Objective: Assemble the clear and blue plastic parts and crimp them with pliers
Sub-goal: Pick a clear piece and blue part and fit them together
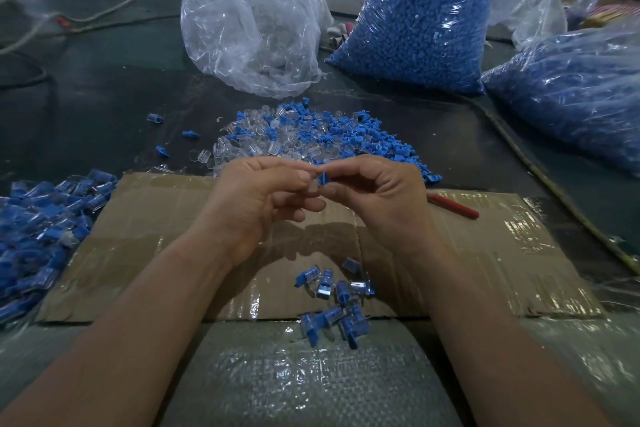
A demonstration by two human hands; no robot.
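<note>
At far left, a pile of assembled pieces (45, 229), blue cores seen through clear shells, is spread over the dark work surface (104, 107) and touches the left edge of a flattened cardboard sheet (156, 253) glazed with tape. Above the sheet, the left hand (256, 204) is held with fingers curled, thumb and forefinger closed on a small blue part (323, 178). The same part is pinched from the other side by the thumb and forefinger of the right hand (377, 198), so that the fingertips of both hands meet. The part is seen as a short blue tab; whether a clear shell is already fitted over it cannot be told.

Beyond the hands, a mixed heap of loose parts (311, 139), blue plugs and clear caps, is laid out. Below the hands, a small cluster of joined pieces (336, 302) lies at the near edge of the cardboard. Just right of the right hand, the pliers (453, 206) rest on the sheet, only a red handle showing.

Behind, a crumpled clear bag (252, 24) stands at centre, and two bags of blue parts (415, 24) are placed to its right.
</note>
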